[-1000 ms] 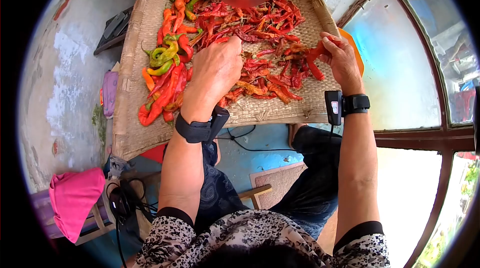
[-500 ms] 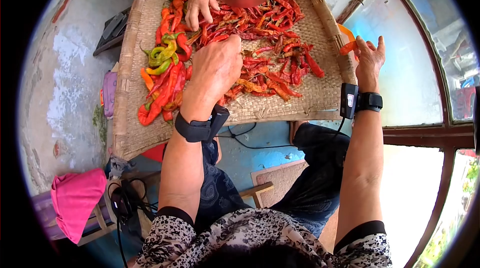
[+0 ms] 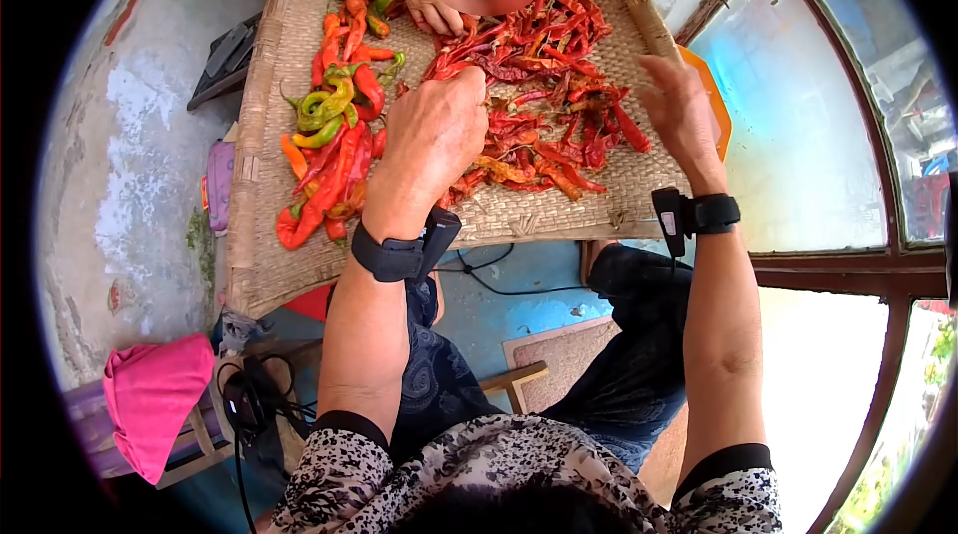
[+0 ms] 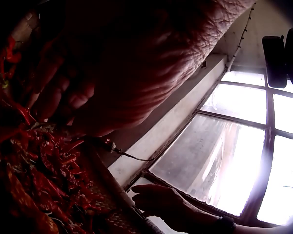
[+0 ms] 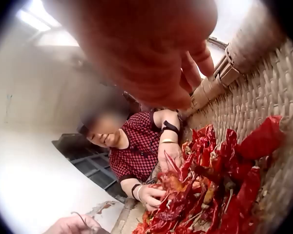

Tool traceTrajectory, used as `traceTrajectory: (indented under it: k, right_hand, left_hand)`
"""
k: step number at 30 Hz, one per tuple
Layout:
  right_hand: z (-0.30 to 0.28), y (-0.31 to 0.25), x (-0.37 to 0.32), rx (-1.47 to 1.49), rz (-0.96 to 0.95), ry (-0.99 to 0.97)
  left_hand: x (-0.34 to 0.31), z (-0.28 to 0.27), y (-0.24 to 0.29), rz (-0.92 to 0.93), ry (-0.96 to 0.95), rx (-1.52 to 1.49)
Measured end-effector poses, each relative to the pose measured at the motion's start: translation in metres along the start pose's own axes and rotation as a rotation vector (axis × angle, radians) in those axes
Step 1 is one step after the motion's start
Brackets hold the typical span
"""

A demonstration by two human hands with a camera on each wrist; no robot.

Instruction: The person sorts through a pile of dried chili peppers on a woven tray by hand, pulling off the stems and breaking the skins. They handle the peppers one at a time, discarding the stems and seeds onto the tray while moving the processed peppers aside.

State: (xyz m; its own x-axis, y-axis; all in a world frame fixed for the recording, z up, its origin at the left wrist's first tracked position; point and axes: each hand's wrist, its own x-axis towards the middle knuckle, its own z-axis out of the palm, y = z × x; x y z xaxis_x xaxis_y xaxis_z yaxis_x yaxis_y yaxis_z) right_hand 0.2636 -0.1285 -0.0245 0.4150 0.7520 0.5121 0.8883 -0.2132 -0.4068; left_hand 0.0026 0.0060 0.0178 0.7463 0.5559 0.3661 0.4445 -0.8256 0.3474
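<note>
most fingers of the left hand (image 3: 431,140) hide among red chillies (image 3: 544,153).

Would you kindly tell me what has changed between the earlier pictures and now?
The right hand carried a red pepper off the woven tray to the orange container, let it go, and swung back over the tray's edge, empty. The left hand stayed on the red peppers.

Daylight is coming in thru the window (image 3: 798,135) on the right, glass glaring pale. Head view is bending hard at the edges, corners going black. Left wrist view is running dim: left hand (image 4: 136,63) is sitting backlit, nearly silhouette, w/ the window behind blowing out. Right wrist view is blurring the right hand (image 5: 136,48) up close; bkgd is washing out white.
</note>
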Motion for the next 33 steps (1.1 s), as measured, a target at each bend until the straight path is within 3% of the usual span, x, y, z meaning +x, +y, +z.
traceTrajectory:
  k: [1, 3, 4, 7, 9, 12, 13, 17, 19, 21, 23, 25, 27, 29, 33]
  right_hand:
    - [0.009, -0.012, -0.005, 0.031, -0.085, -0.164]
    - [0.019, -0.033, -0.009, 0.036, 0.104, -0.424]
    - [0.022, -0.039, -0.013, 0.011, -0.009, -0.315]
    - [0.023, -0.041, -0.003, -0.022, 0.027, -0.313]
    - [0.016, -0.038, 0.002, 0.114, -0.005, -0.17]
    - [-0.001, -0.023, 0.009, 0.329, 0.132, -0.072]
    - [-0.005, -0.016, 0.009, 0.416, 0.29, -0.075]
    - [-0.026, 0.008, 0.008, 0.803, 0.482, 0.304]
    - [-0.031, 0.021, 0.008, 0.805, 0.653, 0.488]
    - [-0.03, 0.028, 0.003, 0.629, 0.713, 0.462]
    - [-0.021, 0.031, 0.001, 0.239, 0.542, 0.241]
    - [-0.007, 0.01, -0.003, 0.194, 0.275, -0.008]
    - [0.011, -0.013, -0.005, 0.096, 0.179, -0.271]
    - [0.023, -0.037, -0.007, -0.152, 0.238, -0.461]
    - [0.038, -0.037, -0.013, -0.236, 0.2, -0.334]
  left_hand:
    - [-0.001, 0.0, 0.0, 0.0, -0.003, 0.002]
    - [-0.001, -0.001, 0.001, -0.007, -0.008, -0.007]
    - [-0.001, -0.001, 0.001, -0.003, -0.008, -0.006]
    - [0.0, -0.002, -0.002, -0.005, -0.019, 0.003]
    - [0.0, -0.002, -0.002, -0.005, 0.0, 0.001]
    - [0.001, -0.003, -0.002, -0.014, -0.003, 0.001]
    - [0.001, -0.004, -0.002, -0.015, -0.001, 0.0]
    - [0.0, -0.003, -0.002, -0.022, -0.02, 0.009]
    - [0.0, -0.003, -0.002, -0.023, -0.023, 0.012]
    - [0.0, 0.0, -0.003, -0.008, -0.007, 0.015]
    - [0.001, -0.001, -0.001, -0.012, -0.015, 0.013]
    - [0.001, 0.0, -0.002, -0.021, -0.027, 0.015]
    - [0.001, 0.002, -0.003, 0.014, 0.004, -0.008]
    - [0.001, 0.002, -0.001, 0.005, -0.01, -0.004]
    - [0.001, -0.001, 0.002, -0.015, -0.03, -0.007]
